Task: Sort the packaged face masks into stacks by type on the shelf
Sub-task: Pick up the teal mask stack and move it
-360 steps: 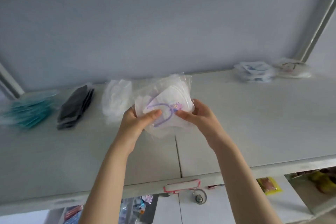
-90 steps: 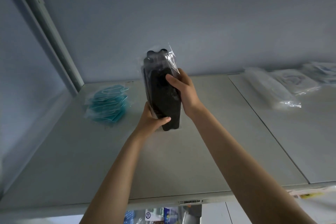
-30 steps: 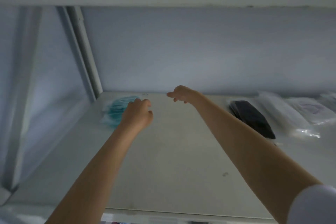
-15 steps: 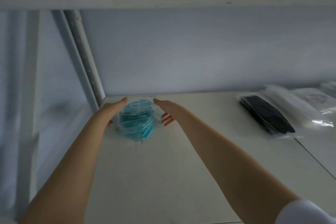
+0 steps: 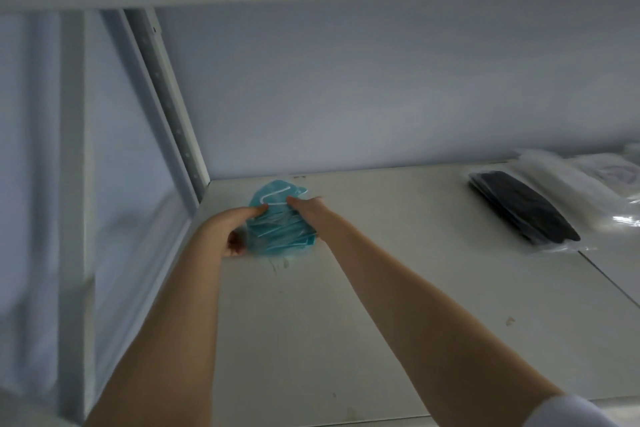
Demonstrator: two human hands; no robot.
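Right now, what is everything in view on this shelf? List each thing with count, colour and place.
teal masks: one stack, count unclear, teal, back left of the shelf, between both hands.
black masks: one stack, black, right of centre.
white masks: one stack, white, right of the black stack.
printed pack: one, pale, far right edge, partly cut off.
shelf: one, off-white.
upright post: one, white, left back corner.
left hand: grip on the teal stack's left side.
right hand: grip on its right side.

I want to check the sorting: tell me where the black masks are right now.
In the head view, the black masks lie flat on the shelf at the right, beside the clear-wrapped white masks.
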